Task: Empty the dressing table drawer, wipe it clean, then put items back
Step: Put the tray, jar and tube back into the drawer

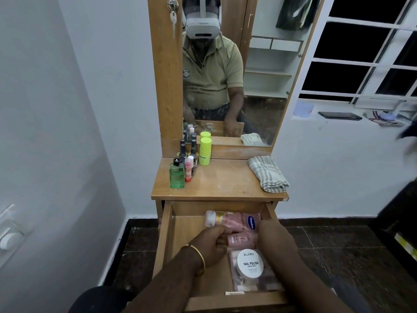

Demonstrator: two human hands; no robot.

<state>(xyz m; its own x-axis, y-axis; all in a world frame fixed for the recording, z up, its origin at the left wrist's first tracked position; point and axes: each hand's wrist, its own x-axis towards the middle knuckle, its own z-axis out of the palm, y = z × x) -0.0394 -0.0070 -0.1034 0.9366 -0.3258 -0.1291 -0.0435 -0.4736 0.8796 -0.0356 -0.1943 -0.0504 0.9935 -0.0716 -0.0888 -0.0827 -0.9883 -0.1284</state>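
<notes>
Both hands reach into the open wooden drawer (168,233): the left hand (208,246) curls its fingers round a small pink bottle (241,239), while the right hand (274,233) covers the bottle's far end, its grip hidden.

The round white tub (250,263) in the drawer reads "zudio" and "NAIL POLISH", with smaller print beneath too small to make out. The pink lotion bottle (234,219) carries a blue "Vaseline" badge.

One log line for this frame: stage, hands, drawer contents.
stage: emptying or refilling, unclear | left hand: grips small pink bottle | right hand: in drawer, grip hidden | cloth: on tabletop
</notes>
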